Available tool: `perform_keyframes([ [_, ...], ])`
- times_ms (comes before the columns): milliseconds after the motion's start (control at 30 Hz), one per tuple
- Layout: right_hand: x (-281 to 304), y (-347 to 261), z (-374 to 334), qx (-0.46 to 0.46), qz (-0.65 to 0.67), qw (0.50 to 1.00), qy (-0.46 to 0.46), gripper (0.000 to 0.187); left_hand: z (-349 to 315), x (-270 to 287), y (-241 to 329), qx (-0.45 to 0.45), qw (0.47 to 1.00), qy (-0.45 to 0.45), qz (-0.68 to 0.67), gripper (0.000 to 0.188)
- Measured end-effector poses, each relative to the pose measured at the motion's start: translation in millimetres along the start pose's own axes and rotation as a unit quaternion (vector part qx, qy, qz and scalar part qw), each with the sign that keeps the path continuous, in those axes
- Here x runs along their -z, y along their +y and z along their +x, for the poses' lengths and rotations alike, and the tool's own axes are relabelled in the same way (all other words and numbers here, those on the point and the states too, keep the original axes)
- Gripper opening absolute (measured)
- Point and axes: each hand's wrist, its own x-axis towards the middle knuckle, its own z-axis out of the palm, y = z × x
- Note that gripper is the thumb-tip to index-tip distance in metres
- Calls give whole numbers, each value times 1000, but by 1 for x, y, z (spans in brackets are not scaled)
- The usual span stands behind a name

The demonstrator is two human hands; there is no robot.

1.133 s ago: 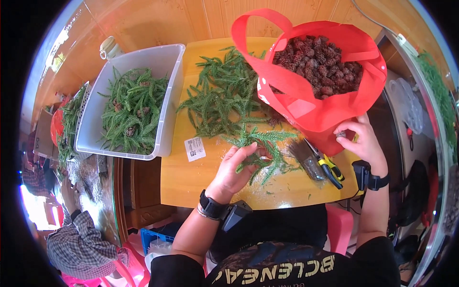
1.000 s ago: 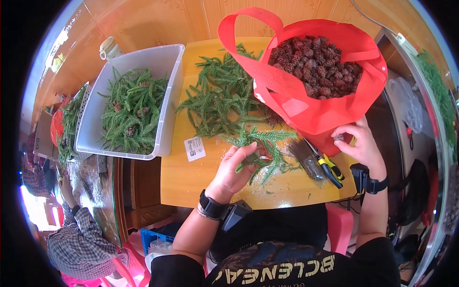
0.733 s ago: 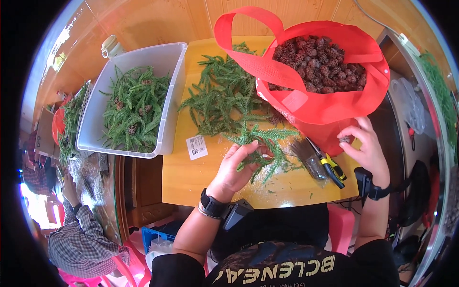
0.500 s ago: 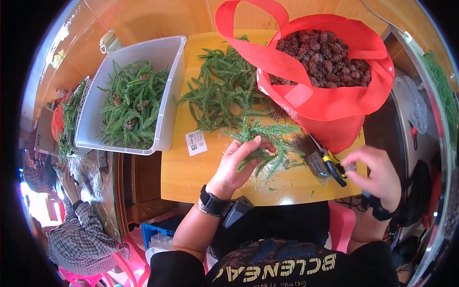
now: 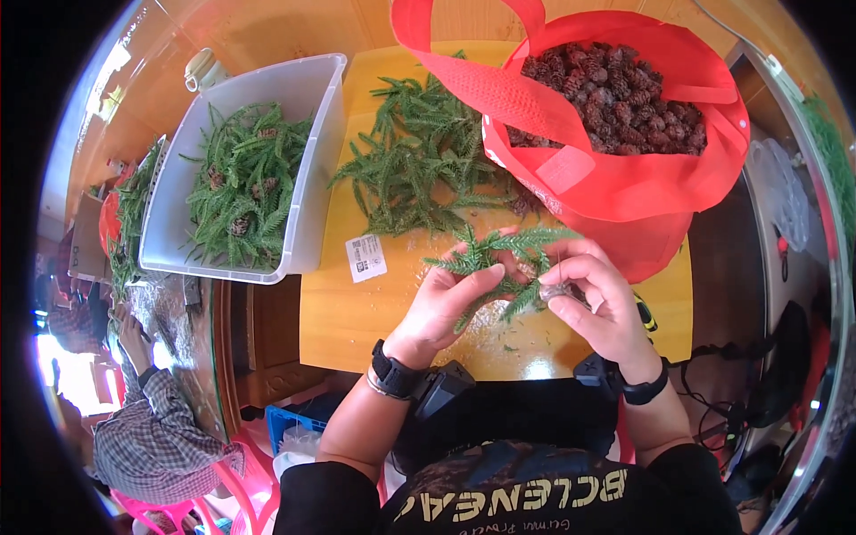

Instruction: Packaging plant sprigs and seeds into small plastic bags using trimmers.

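Note:
Over the front half of the yellow table, my left hand (image 5: 443, 308) pinches a green artificial pine sprig (image 5: 477, 253) between thumb and fingers. My right hand (image 5: 599, 308) is closed on a small brown pine cone (image 5: 555, 291) at the sprig's right side. Whether the cone is attached to the sprig, I cannot tell. Behind my right hand, a yellow-and-black tool handle (image 5: 646, 314) shows in part. A pile of loose pine sprigs (image 5: 419, 152) lies beyond my hands.
To the right, a red bag (image 5: 624, 192) stands full of pine cones (image 5: 624, 98). A clear plastic bin (image 5: 308, 178) at the left holds sprigs with cones. A white label (image 5: 366, 258) lies beside it. Far left, another person's checked sleeve (image 5: 169, 410) shows at a separate table.
My right hand has come left from the table's right side to the sprig, bringing the pine cone. My left hand keeps its hold on the sprig.

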Motion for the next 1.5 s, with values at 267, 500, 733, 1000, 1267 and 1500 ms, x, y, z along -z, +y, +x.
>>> perform_keyframes([
  [267,-9,14,-7,-4,77,992,97,18,5,5,-2,-25,980,19,195,44],
  [500,-7,20,-10,56,76,989,115,18,3,-2,-2,-29,981,-16,191,38],
  [733,-10,7,-10,30,-21,995,97,17,1,0,-11,-44,976,-9,213,37],
  [1000,-17,14,-11,62,18,990,129,12,-2,0,-19,-138,940,-12,313,35],
  [1267,-16,13,-16,-28,83,991,98,32,-1,0,-11,-204,877,-112,420,30],
  [1500,-14,13,-14,-42,148,986,56,31,4,0,-12,-277,844,-47,456,80],
])
